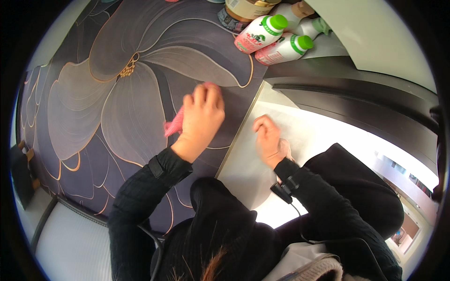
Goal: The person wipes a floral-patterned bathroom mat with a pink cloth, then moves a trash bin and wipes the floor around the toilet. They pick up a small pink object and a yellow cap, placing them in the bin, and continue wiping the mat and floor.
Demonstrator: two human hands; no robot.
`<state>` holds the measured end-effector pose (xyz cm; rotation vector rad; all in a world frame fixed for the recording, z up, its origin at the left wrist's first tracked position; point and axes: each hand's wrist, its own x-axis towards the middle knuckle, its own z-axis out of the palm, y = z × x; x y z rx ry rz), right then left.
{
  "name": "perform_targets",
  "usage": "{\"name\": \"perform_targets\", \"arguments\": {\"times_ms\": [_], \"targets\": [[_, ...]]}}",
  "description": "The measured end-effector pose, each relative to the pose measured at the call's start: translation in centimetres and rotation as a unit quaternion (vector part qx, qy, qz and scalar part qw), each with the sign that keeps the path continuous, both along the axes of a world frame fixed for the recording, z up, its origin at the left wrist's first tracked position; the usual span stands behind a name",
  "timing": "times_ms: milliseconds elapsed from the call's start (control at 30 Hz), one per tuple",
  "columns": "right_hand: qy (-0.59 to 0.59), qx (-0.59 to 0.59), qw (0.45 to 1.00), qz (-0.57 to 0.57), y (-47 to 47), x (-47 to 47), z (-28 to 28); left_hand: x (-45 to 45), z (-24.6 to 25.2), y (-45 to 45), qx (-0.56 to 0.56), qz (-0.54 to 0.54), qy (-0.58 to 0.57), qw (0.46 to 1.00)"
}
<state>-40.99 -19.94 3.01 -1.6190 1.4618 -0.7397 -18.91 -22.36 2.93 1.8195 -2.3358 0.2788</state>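
My left hand (204,114) is closed over a pink cloth (175,123). It is over a dark table covering (137,109) with a large flower pattern and gold lines. Part of the cloth sticks out to the left of the hand, and the rest is hidden under the fingers. My right hand (269,140), slightly blurred, is off the covering's edge, above a pale, shiny surface (242,172). Its fingers are curled in, and nothing shows in them. A small pinkish thing (285,147), too unclear to name, shows behind the right wrist.
Two white-and-pink bottles with green caps (260,34) (281,49) lean at the covering's far right corner. Behind them are a labelled jar (248,8) and a spray bottle (313,28). A dark ledge (334,95) runs along the right. A cable (298,210) hangs from my right sleeve.
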Motion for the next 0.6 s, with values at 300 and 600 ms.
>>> {"name": "perform_targets", "arguments": {"times_ms": [300,600], "targets": [[0.172,-0.169,0.952,0.189,4.4,0.2,-3.9,-11.7,-2.1,-4.5,-0.092,-0.401,0.123,0.903],[0.21,-0.224,0.922,0.237,4.7,-0.8,-6.4,-16.4,-6.1,-5.2,-0.003,-0.357,0.069,0.932]]}}
